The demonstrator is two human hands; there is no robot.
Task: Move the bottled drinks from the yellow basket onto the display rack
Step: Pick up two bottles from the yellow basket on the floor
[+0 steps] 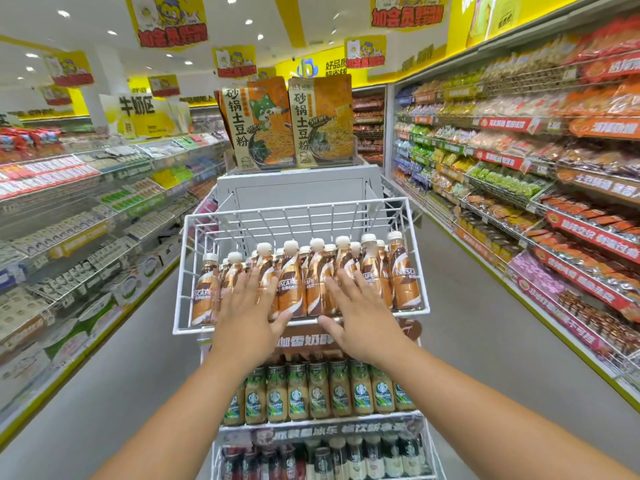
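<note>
Item: bottled drinks (pixel 304 278), brown-and-white coffee bottles with cream caps, standing upright in close rows in the front half of the white wire top tier (pixel 298 220) of the display rack (pixel 322 424); the rear half of that tier holds nothing visible. Yellow basket: not in view, so the count left to move cannot be told. Left hand (pixel 247 313): fingers straight and spread, laid flat against the front row through or over the wire front, gripping nothing. Right hand (pixel 360 315): likewise flat and spread, fingers on the front bottles, thumb at the tier's front rail, gripping nothing. Judged step: pressing or squaring the rows toward the back. Risk: the bottles are tall, narrow and tightly packed, so an uneven shove high on the bodies could tip one and topple its neighbours into the vacant rear space; fingers could also catch in the wire. Below: a tier of cream-and-green bottles (pixel 318 393), then a lower tier of dark and pale bottles (pixel 329 459). Behind the rack: a grey stand (pixel 298 188) bearing two large noodle packs (pixel 287 123). Flanking: stocked aisle shelves left (pixel 86 209) and right (pixel 536 174); yellow banners (pixel 169 22) hang overhead.
</note>
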